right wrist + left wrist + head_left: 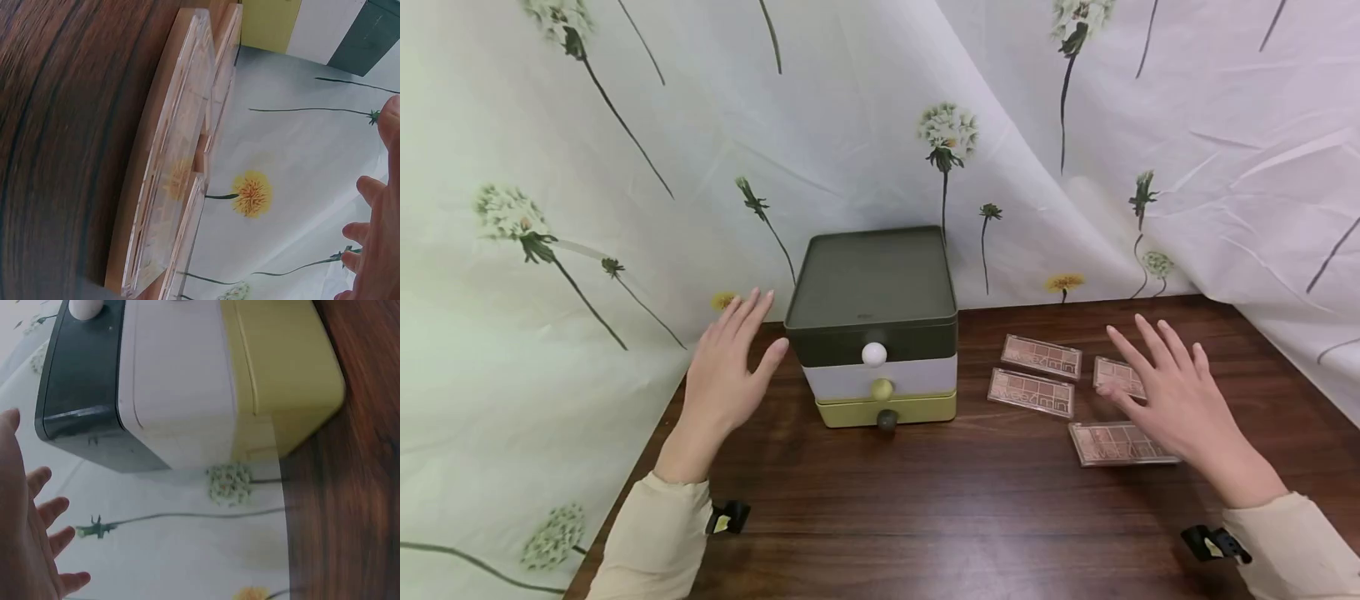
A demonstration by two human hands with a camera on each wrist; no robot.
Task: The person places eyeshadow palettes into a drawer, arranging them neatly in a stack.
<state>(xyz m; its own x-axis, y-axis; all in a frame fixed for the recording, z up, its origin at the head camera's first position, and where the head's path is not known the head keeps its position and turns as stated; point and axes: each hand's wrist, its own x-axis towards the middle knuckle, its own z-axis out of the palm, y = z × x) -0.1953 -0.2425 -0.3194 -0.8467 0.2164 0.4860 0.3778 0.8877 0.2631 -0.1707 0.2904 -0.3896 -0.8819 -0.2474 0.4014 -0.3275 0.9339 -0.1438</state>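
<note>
Above the tabletop [925, 500], both hands [724, 379] [1182, 404] outspread

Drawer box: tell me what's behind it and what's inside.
Behind the drawer box hangs a white floral cloth; the box hides the part directly at its back. Its drawer fronts look closed, so any contents can't be seen.

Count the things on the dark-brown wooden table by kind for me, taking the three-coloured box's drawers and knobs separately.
Flat, clear-lidded rectangular palettes: 4
Wide, smooth-fronted drawers, one dark green, one white, one yellow-green: 3
Round knobs, one white, one yellow-green, one dark: 3
Total: 10
</note>
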